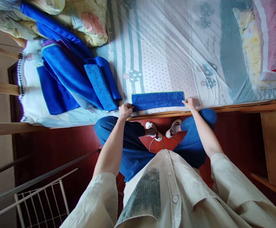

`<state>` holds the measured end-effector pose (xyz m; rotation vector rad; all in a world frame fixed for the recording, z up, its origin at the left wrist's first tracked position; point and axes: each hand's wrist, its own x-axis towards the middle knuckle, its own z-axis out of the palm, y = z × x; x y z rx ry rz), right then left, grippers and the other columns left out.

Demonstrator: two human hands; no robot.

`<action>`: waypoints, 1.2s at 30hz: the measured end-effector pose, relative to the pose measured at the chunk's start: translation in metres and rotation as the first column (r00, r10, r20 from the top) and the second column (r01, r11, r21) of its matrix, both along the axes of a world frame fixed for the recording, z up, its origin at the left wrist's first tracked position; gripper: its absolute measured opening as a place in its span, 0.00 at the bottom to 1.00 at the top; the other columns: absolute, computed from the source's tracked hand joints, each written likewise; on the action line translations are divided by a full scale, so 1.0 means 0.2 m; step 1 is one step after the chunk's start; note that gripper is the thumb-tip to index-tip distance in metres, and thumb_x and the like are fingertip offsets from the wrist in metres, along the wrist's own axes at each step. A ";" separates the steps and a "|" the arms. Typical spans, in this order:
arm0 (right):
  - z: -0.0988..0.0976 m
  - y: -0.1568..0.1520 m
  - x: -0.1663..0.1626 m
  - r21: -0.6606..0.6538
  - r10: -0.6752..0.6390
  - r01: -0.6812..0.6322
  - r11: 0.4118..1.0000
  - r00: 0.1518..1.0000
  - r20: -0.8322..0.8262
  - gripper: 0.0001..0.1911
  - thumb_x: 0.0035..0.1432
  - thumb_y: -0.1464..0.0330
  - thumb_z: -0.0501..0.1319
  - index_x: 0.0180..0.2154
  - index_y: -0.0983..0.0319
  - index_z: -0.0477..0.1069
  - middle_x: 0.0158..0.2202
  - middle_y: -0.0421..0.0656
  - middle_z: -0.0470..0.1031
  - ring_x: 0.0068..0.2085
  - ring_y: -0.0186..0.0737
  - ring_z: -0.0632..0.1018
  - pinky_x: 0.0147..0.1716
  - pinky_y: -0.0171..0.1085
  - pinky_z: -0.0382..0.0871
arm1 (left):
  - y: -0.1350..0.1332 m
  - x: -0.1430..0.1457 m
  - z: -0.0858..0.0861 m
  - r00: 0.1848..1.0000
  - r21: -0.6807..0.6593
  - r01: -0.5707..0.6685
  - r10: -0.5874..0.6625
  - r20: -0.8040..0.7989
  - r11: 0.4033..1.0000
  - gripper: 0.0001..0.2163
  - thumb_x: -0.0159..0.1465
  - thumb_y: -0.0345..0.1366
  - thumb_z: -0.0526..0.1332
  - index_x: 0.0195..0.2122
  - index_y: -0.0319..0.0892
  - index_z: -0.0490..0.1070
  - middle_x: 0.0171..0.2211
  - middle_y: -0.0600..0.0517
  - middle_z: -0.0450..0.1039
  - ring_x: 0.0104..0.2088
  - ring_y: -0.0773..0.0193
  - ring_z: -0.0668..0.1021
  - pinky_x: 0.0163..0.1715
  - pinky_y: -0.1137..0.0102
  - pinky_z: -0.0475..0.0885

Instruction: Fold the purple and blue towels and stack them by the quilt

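Observation:
A blue towel (158, 100) with a green edge lies as a long flat strip along the near edge of the bed. My left hand (125, 110) pinches its left end between thumb and fingers. At the opposite end my right hand (189, 103) grips the right edge in the same way. Just left of my left hand lies a pile of blue cloths (71, 72), some folded into long strips. One folded blue strip (100, 86) rests at the right side of that pile, close to my left hand.
Yellow patterned bedding (88, 22) is heaped at the upper left of the bed. A pink pillow (274, 34) lies at the far right. The wooden bed rail (247, 106) runs along the near side. A white metal rack (45, 202) stands at the lower left.

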<state>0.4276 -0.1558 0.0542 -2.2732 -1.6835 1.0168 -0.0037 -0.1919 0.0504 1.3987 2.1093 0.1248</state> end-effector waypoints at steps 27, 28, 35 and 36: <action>0.05 -0.10 -0.10 0.226 0.473 -0.491 0.841 0.871 0.131 0.27 0.58 0.81 0.59 0.59 0.63 0.75 0.61 0.53 0.77 0.63 0.55 0.75 0.64 0.58 0.67 | -0.07 0.03 -0.10 0.839 0.229 0.534 -0.544 -0.026 0.814 0.27 0.63 0.24 0.51 0.64 0.39 0.71 0.67 0.38 0.70 0.69 0.50 0.70 0.71 0.50 0.60; 0.05 -0.09 -0.10 0.229 0.453 -0.469 0.853 0.883 0.123 0.29 0.58 0.81 0.57 0.59 0.63 0.75 0.60 0.52 0.78 0.62 0.55 0.76 0.64 0.58 0.67 | -0.07 0.03 -0.10 0.843 0.239 0.527 -0.537 -0.026 0.816 0.26 0.64 0.24 0.51 0.63 0.39 0.72 0.66 0.39 0.71 0.68 0.51 0.71 0.70 0.51 0.61; -0.03 -0.03 -0.05 0.256 0.263 -0.231 0.939 0.960 -0.099 0.25 0.56 0.77 0.59 0.55 0.63 0.77 0.56 0.50 0.81 0.59 0.52 0.79 0.66 0.53 0.69 | -0.02 0.00 -0.05 0.936 0.296 0.322 -0.349 0.042 0.899 0.20 0.63 0.28 0.55 0.55 0.41 0.76 0.54 0.40 0.80 0.56 0.49 0.80 0.60 0.56 0.73; -0.04 -0.02 -0.05 0.263 0.244 -0.203 0.943 0.960 -0.134 0.25 0.56 0.76 0.60 0.55 0.63 0.77 0.55 0.50 0.81 0.59 0.52 0.80 0.66 0.53 0.69 | -0.02 0.00 -0.05 0.946 0.308 0.287 -0.319 0.058 0.907 0.19 0.63 0.30 0.56 0.53 0.41 0.76 0.52 0.40 0.80 0.54 0.48 0.81 0.58 0.56 0.73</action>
